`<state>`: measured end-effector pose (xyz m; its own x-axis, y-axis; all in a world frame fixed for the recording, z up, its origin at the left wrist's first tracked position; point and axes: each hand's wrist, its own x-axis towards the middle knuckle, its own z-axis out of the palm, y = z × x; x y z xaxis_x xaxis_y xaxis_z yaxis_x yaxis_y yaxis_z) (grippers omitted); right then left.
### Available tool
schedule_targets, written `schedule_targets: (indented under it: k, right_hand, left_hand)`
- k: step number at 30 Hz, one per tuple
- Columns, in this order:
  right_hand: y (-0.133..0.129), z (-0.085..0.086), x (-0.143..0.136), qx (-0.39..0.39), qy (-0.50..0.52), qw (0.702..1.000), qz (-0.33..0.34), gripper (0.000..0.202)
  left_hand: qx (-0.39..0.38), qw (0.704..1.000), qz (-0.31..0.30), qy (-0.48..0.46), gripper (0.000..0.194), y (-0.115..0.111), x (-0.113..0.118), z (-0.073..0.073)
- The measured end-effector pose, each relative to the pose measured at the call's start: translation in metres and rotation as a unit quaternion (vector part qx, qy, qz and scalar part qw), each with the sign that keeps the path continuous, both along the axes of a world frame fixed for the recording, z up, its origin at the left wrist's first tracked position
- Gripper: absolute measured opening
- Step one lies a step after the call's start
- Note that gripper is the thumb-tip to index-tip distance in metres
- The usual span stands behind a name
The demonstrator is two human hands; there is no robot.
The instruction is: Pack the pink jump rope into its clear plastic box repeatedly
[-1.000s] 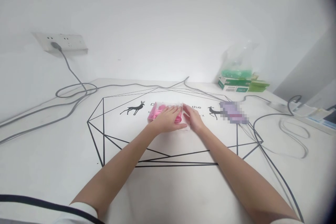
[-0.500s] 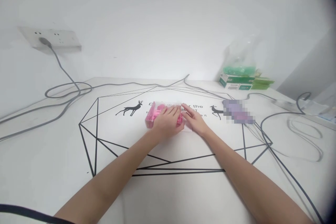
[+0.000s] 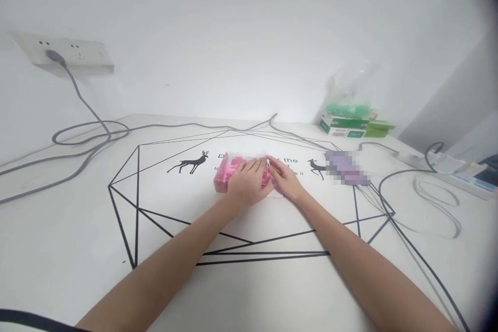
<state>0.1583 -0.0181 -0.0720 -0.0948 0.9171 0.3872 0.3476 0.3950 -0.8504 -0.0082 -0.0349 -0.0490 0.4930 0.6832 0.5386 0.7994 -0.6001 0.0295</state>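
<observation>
A small clear box (image 3: 221, 179) with bright pink contents lies on the white patterned tabletop, in the middle of the head view. Across its top and near side rests my left hand (image 3: 249, 181), fingers stretched over the lid and thumb at the right front, holding the box. At the right end is my right hand (image 3: 286, 179), its thumb and fingertips closed together on the box's edge. What exactly those fingertips pinch is partly hidden. A clear flap or sheet seems to stick out beneath the right hand.
A blurred purple object (image 3: 347, 167) lies right of my hands. Green-and-white boxes (image 3: 344, 123) stand against the wall, topped by a clear bag (image 3: 348, 98) with green contents. Grey cables (image 3: 91, 153) loop over the left of the table, black cables (image 3: 420, 257) over the right.
The view has shifted slightly, so the surroundings sit a little further left. My right hand has drawn in closer to the box's right end; my left hand stays on the box.
</observation>
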Motion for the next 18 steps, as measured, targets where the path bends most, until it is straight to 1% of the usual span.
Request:
schedule_targets:
  k: [2,6,10,14,16,18]
  right_hand:
    - [0.009,0.0,0.001,0.013,-0.02,1.0,-0.014,0.048]
    - [0.032,0.005,0.005,0.028,-0.096,0.995,-0.01,0.049]
    - [0.05,0.013,0.007,0.055,-0.164,0.984,0.039,0.05]
    - [0.059,0.019,0.011,0.102,-0.227,0.965,0.088,0.049]
    - [0.063,0.02,0.014,0.108,-0.257,0.955,0.099,0.05]
    - [0.066,0.022,0.017,0.106,-0.283,0.948,0.104,0.052]
  left_hand:
    - [0.004,1.0,-0.007,-0.006,0.058,0.001,0.0,-0.001]
    - [0.005,1.0,-0.005,-0.012,0.059,0.002,0.0,-0.001]
    - [-0.005,1.0,-0.008,-0.018,0.061,-0.001,0.0,0.004]
    - [-0.003,0.999,-0.023,-0.037,0.067,-0.004,-0.001,0.008]
    - [0.002,0.999,-0.032,-0.037,0.065,-0.005,-0.002,0.009]
    - [0.008,0.999,-0.037,-0.035,0.057,-0.005,-0.003,0.008]
